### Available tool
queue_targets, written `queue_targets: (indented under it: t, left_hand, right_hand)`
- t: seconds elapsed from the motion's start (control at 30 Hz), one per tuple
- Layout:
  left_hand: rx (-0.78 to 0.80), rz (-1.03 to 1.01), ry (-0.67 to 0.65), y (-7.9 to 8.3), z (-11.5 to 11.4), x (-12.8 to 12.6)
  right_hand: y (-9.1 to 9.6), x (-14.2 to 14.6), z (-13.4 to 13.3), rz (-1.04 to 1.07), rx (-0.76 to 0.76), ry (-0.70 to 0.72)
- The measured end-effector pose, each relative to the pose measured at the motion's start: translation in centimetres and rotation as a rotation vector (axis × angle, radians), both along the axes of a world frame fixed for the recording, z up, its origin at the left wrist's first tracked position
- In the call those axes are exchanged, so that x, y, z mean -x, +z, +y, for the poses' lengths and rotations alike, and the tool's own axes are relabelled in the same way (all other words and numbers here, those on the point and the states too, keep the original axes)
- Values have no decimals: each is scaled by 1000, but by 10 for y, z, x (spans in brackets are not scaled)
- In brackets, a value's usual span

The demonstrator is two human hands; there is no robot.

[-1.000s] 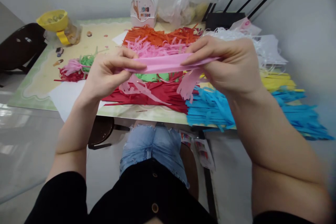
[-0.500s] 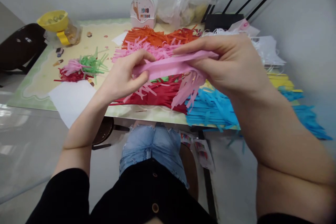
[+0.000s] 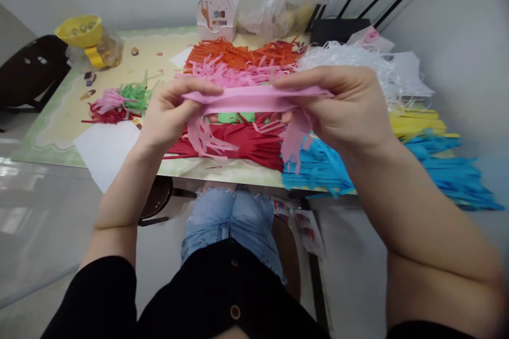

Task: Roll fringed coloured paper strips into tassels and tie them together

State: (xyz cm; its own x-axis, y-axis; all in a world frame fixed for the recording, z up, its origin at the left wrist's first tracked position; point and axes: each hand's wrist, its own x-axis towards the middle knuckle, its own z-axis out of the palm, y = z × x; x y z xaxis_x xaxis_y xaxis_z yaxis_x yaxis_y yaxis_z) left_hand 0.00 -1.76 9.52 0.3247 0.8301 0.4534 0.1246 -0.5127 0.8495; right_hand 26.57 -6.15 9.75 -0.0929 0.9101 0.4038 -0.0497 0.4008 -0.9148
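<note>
A strip of pink fringed tissue paper (image 3: 246, 100) is stretched level between my two hands, above the table. My left hand (image 3: 170, 108) pinches its left end between thumb and fingers. At the other end, my right hand (image 3: 338, 103) grips it the same way. Cut pink strands hang below both hands. Underneath lie red fringed paper (image 3: 242, 143) and a bit of green paper, partly hidden. Behind the strip are heaps of pink fringe (image 3: 222, 71) and orange fringe (image 3: 238, 55). Blue fringed paper (image 3: 318, 167) lies below my right hand.
White shreds (image 3: 353, 61) and yellow paper (image 3: 417, 123) lie to the right. A small red, pink and green tassel pile (image 3: 115, 103) and a white sheet (image 3: 107, 148) are on the left. At the back stand a yellow-topped jar (image 3: 85, 34), a pink-white container (image 3: 218, 10) and a plastic bag (image 3: 274, 10).
My left hand has moved left and the pink strip is now pulled straighter and more level. Pink strands now hang below my left hand. My right hand has shifted slightly.
</note>
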Motion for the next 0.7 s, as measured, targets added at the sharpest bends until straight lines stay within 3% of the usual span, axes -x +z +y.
queue_targets:
  t: [0.1,0.23,0.57,0.7]
  left_hand:
    - [72,-63,-47,-2,-3,0]
    - [42,-48,-38,-2,-5,5]
    - [-131,65,26,-4,-9,9]
    - [-170,85,-62,3,-12,12]
  right_hand:
    - [-2,-3,2,-7,-69,60]
    - [0,-4,6,-49,-137,122]
    - [-6,3,8,-31,51,77]
    - [-6,-1,13,-22,22,170]
